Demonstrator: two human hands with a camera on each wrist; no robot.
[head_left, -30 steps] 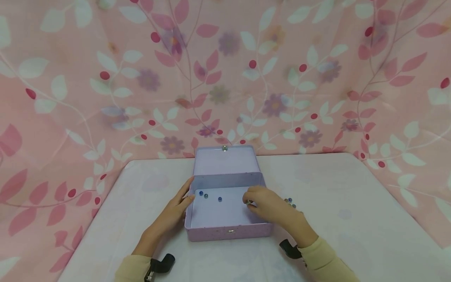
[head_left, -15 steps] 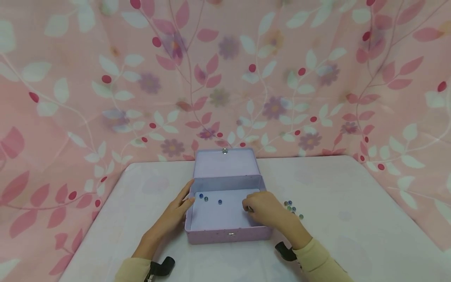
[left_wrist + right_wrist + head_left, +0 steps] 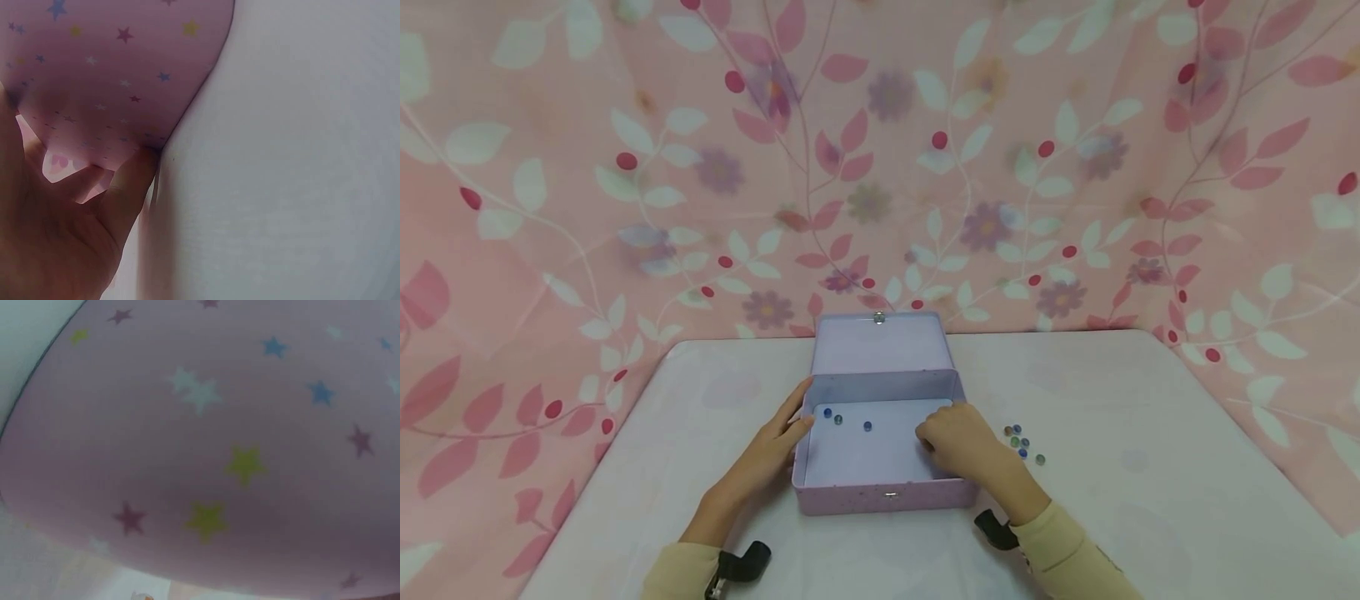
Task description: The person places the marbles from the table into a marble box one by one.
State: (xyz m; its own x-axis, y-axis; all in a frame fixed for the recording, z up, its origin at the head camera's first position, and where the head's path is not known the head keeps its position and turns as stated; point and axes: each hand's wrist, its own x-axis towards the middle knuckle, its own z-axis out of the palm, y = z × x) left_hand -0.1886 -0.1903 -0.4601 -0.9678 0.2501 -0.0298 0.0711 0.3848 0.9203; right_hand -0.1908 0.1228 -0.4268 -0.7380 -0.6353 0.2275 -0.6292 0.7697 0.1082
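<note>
A lilac tin box [image 3: 880,496] with small stars stands open mid-table, its lid [image 3: 880,343] tipped back. Three marbles [image 3: 838,418] lie on its floor at the far left. My left hand [image 3: 775,446] rests with straight fingers against the box's left wall; the left wrist view shows the fingers [image 3: 125,187] touching the starred wall [image 3: 112,62]. My right hand [image 3: 951,440] is inside the box at its right end, fingers curled down and pinching a marble that is almost hidden. The right wrist view is filled by the starred wall [image 3: 219,437].
Several loose marbles [image 3: 1021,442] lie on the white table [image 3: 1112,417] just right of the box. A pink floral cloth [image 3: 880,167] hangs behind and to both sides. Black wrist cameras [image 3: 741,562] sit near the front edge.
My right hand has sunk lower and drawn slightly towards me inside the box, so the marble at its fingertips shows less. The left hand and the three marbles stay put.
</note>
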